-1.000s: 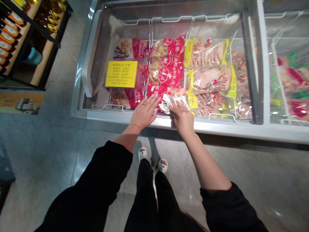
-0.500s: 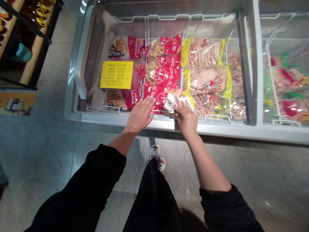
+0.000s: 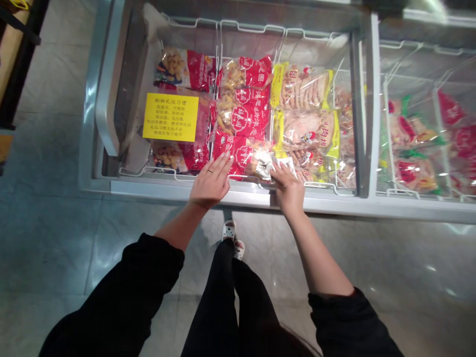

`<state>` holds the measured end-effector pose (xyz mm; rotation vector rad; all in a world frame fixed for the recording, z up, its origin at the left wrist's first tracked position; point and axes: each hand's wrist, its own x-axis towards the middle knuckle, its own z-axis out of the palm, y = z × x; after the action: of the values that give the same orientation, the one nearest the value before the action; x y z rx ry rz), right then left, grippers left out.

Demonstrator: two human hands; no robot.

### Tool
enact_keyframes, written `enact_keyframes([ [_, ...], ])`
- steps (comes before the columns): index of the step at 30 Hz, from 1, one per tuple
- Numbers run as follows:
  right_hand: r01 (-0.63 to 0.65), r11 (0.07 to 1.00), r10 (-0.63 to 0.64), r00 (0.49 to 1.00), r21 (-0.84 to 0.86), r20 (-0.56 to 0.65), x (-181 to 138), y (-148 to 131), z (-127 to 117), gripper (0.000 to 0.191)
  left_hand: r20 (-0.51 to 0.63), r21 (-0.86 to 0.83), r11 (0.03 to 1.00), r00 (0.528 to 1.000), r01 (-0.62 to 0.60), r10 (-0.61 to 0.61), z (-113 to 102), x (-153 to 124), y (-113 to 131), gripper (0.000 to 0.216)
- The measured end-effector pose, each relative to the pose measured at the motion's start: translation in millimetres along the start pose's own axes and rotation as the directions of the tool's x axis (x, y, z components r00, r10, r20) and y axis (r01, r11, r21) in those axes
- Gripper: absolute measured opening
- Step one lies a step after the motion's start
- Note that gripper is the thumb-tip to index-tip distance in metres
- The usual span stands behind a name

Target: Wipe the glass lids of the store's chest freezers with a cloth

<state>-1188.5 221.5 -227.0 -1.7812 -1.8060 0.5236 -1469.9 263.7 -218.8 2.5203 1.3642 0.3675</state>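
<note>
I stand at a chest freezer [image 3: 174, 190] with a glass lid. My left hand [image 3: 210, 182] lies flat on the glass near the front edge, fingers stretched out, a ring on one finger. My right hand [image 3: 288, 188] presses a crumpled white cloth [image 3: 265, 164] onto the glass just to the right, fingers curled onto it. Under the glass lie red snack bags [image 3: 243, 118] and yellow-edged packs of meat [image 3: 307, 130]. A yellow notice [image 3: 170, 117] is stuck on the lid at the left.
A second freezer section [image 3: 420, 148] with red and green packs continues to the right behind a metal divider [image 3: 366, 104]. A dark shelf unit [image 3: 15, 54] stands at the far left. Grey tiled floor [image 3: 55, 238] runs around my feet.
Both hands stay on the lid near the front edge; the right hand and cloth shift slightly along the glass. My view has moved closer and to the right.
</note>
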Motion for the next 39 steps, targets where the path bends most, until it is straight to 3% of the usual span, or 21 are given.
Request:
enact_keyframes([
  [2,-0.015,1.000,0.015,1.000,0.016,-0.013,11,-10,14,0.049,0.011,0.003,1.000,1.000,-0.003,0.003,0,0,0,0.064],
  [5,0.041,0.998,-0.044,0.997,0.041,0.064,8,-24,21,0.049,0.028,0.004,1.000,1.000,-0.007,0.007,0,0,0,0.064],
  [10,0.206,0.976,-0.216,0.961,0.075,0.173,-25,-11,-6,0.038,0.036,0.016,1.000,0.999,-0.005,0.005,-3,1,1,0.064],
  [13,0.192,0.980,-0.197,0.974,0.054,0.109,-30,8,-16,0.036,0.022,0.042,0.999,1.000,-0.006,0.005,-4,1,2,0.062],
  [18,0.072,0.997,-0.071,0.997,0.025,-0.039,-17,2,4,0.046,0.023,0.070,0.998,1.000,0.004,-0.006,-6,1,4,0.065],
  [21,0.132,0.990,-0.135,0.989,0.060,0.059,-22,-9,9,0.044,0.032,0.084,0.996,0.999,0.016,-0.019,-8,3,6,0.066],
  [25,0.195,0.977,-0.207,0.963,0.084,0.172,-33,5,-14,0.038,0.043,0.096,0.995,0.999,0.010,-0.015,-11,6,11,0.066],
  [29,0.124,0.990,-0.129,0.987,0.061,0.092,-24,27,-28,0.043,0.016,0.077,0.995,0.998,0.058,-0.060,-6,13,31,0.070],
  [34,0.049,0.996,-0.048,0.999,0.071,-0.020,-3,21,-8,0.043,-0.019,0.007,0.979,0.979,0.205,-0.205,17,36,80,0.074],
  [39,0.162,0.983,-0.170,0.981,0.091,0.097,-13,26,-22,0.048,-0.076,-0.023,0.939,0.936,0.344,-0.345,39,57,110,0.080],
])
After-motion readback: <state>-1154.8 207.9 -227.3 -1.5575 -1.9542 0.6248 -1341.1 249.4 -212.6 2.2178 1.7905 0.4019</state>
